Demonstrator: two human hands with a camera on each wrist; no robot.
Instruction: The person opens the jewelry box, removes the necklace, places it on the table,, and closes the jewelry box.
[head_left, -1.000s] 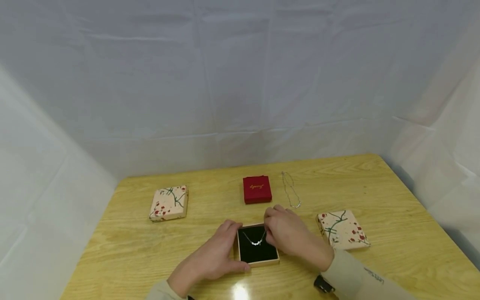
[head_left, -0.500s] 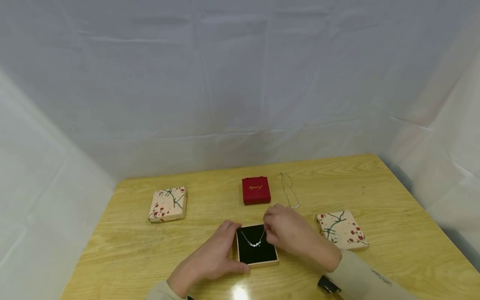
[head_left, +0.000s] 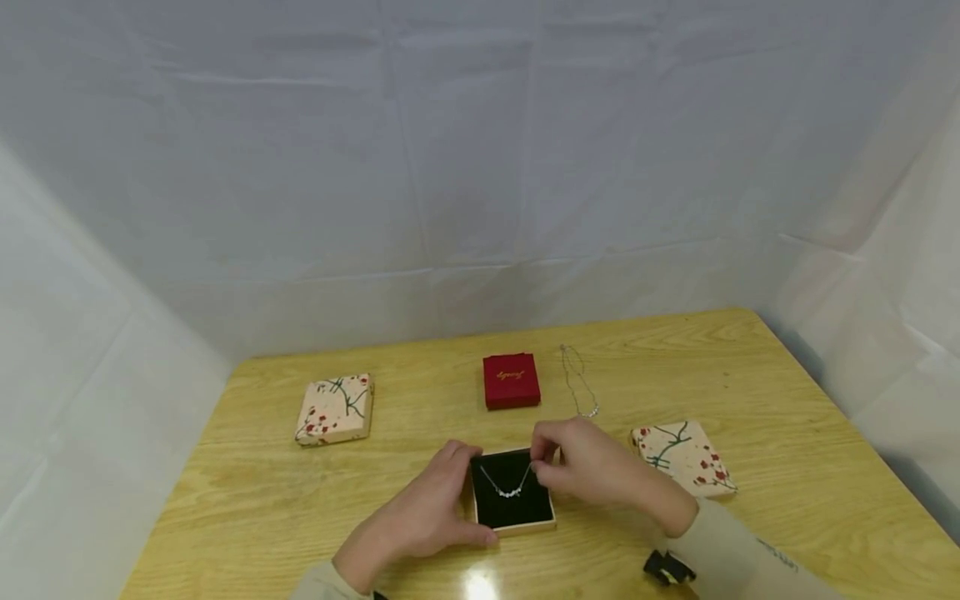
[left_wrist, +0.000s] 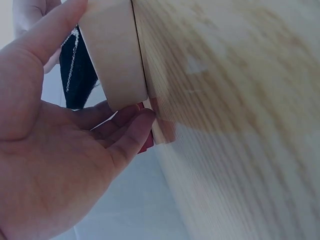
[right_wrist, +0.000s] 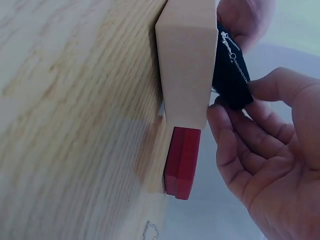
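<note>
Silver chain necklace with bright beads [head_left: 510, 493] lies across a black velvety square pad [head_left: 527, 511], tilted partly out of an open pale square box [head_left: 521, 528] on the wood-grain surface [head_left: 427, 383]. Your right hand [head_left: 588, 465] pinches the pad's edge, thumb against finger. Your left hand [head_left: 426, 512] grips the box, thumb and fingers spread around it.

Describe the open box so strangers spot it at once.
Look at the near side of the wooden table. Between the left hand and right hand sits an open box. Unlike the closed red box beyond, it alone shows a black pad and silver necklace.
</note>
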